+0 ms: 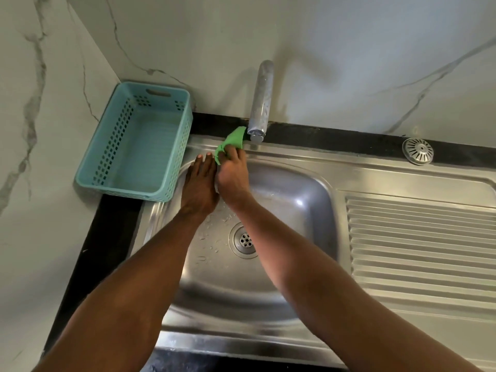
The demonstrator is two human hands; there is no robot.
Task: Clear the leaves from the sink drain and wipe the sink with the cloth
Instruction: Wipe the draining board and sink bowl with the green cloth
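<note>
Wiping the far left rim of the sink [295, 157] now, I am gripping the green cloth [230, 142] in my right hand [232, 175], left hand [200, 189] lying flat beside it, while the drain [244, 239] is looking leaf-free, though partly hidden.

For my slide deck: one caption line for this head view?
Right hand holds green cloth at sink rim under tap; left hand rests alongside.

- single head-worn view, wide-angle, looks forward and steeply down
- sits close above the stainless steel sink basin [281, 200], which fills centre frame
- faces the white marble-pattern back wall [335, 49]; both forearms enter from bottom edge
</note>
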